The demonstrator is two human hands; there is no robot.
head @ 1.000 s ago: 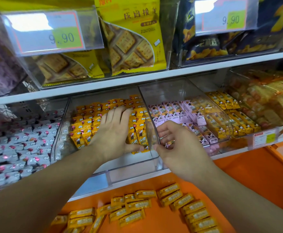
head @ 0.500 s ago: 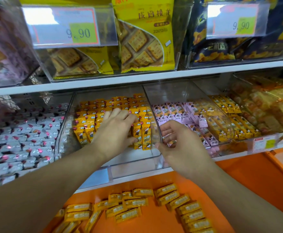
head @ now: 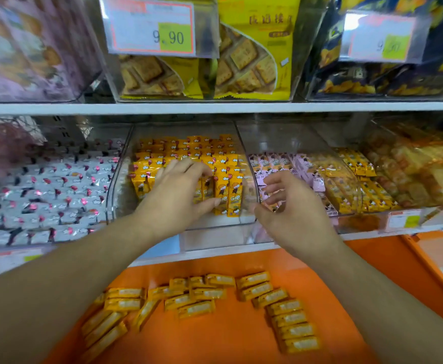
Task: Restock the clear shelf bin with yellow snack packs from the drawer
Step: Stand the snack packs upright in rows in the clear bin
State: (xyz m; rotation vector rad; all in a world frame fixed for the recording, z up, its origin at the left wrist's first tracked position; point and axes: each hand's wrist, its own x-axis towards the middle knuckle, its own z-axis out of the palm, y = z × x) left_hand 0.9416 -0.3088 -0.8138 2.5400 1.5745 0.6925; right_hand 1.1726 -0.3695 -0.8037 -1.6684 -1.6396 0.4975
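Carefully, my left hand (head: 174,195) pinches upright yellow snack packs (head: 221,189) in the clear plastic shelf bin (head: 120,190); I should square them rightward. My right hand (head: 287,208) hovers loosely curled, empty.

Cracker bags (head: 244,61) behind a price tag (head: 152,27) above; pink packs (head: 275,164) alongside.

Both hands (head: 174,195) (head: 291,214) forward, fingers curled

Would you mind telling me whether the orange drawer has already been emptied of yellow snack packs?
No, many yellow snack packs lie scattered on the floor of the orange drawer below the shelf.
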